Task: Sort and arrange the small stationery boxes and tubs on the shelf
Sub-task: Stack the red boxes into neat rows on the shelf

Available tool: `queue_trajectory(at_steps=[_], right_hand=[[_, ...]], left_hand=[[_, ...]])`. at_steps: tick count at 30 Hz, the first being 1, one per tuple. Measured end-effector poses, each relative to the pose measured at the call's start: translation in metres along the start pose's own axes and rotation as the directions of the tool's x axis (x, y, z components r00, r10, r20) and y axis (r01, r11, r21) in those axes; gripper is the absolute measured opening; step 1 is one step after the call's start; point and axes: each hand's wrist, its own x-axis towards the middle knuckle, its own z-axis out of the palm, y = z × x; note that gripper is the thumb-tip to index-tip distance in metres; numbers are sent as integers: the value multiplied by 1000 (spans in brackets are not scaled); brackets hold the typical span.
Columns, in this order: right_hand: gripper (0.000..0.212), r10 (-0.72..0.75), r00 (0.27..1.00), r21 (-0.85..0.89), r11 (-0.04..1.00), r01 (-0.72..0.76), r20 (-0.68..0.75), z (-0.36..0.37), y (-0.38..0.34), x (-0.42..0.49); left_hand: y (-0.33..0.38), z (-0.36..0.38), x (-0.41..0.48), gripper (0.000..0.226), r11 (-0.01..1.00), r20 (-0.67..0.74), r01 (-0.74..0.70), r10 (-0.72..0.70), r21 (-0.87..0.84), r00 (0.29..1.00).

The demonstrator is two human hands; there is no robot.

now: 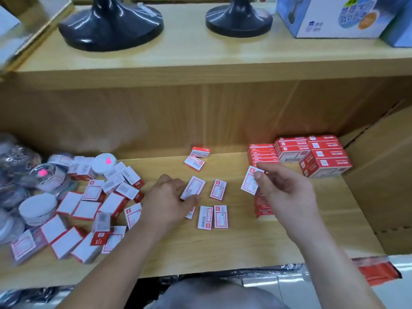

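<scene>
Right grip (287,192) pinches raised box (250,180); left grip (169,199) pinches flat box (192,188); careless placing could topple the red stack (262,153).

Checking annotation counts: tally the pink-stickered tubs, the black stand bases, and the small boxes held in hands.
Pink-stickered tubs: 2
Black stand bases: 2
Small boxes in hands: 2, one in left hand, one in right hand
Total: 6
</scene>
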Motion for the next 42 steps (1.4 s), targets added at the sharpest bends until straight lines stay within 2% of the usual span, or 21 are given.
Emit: queue_trajectory(at_steps=[2, 4, 7, 10, 14, 18, 19, 21, 22, 24, 26, 27, 31, 37, 40, 42], right_hand=[[16, 11, 1000, 17, 1000, -11, 26, 9, 0, 1], [16, 20, 1000, 19, 1000, -20, 21, 12, 1, 2], [15, 9, 1000, -1, 1000, -9, 19, 9, 5, 6], [15, -19, 996, -84, 996, 26, 87, 13, 10, 7], [14, -9, 962, -353, 929, 109, 273, 37, 17, 7], [16, 145, 909, -418, 908, 35, 391, 62, 21, 9], [20, 141, 904, -458, 886, 67, 403, 65, 23, 8], [31, 27, 929, -547, 814, 194, 370, 66, 22, 5], [34, -31, 940, -520, 826, 215, 339, 65, 19, 3], [25, -4, 952, -275, 957, 92, 306, 68, 8, -2], [17, 96, 939, -45, 995, -86, 331, 72, 0, -6], [17, 126, 940, 10, 991, -136, 318, 72, -1, -7], [18, 192, 928, 88, 969, -231, 320, 67, -6, -6], [16, 142, 918, 32, 986, -166, 371, 60, -6, -10], [28, 39, 918, -98, 995, 0, 395, 53, 3, -11], [33, 17, 886, -163, 984, 66, 463, 53, 7, -13]], left_hand=[[7, 3, -4, 24, 999, -3, 1, -2, -36, 1000], [8, 4, -5, 23, 996, 1, 25, -25, -88, 1000], [2, 3, -5, 24, 944, 37, 91, -83, -316, 996], [-1, -4, -9, 21, 882, -18, 42, -57, -469, 998], [9, -19, -24, 19, 724, 37, 99, -101, -683, 994], [17, -33, -37, 22, 517, 155, 221, -168, -827, 974], [17, -35, -40, 24, 495, 163, 232, -179, -838, 970], [16, -37, -46, 28, 460, 169, 236, -183, -856, 969], [16, -37, -49, 28, 442, 167, 229, -176, -867, 970], [18, -37, -54, 27, 405, 157, 204, -147, -891, 977], [22, -38, -59, 28, 393, 159, 178, -81, -902, 984], [24, -39, -61, 30, 387, 171, 172, -37, -906, 985], [23, -38, -62, 35, 375, 192, 157, 58, -914, 980], [28, -34, -62, 36, 468, 199, 128, 105, -874, 974], [30, -23, -63, 33, 543, 246, 152, 104, -826, 964], [28, -19, -63, 32, 560, 229, 174, 29, -810, 973]])
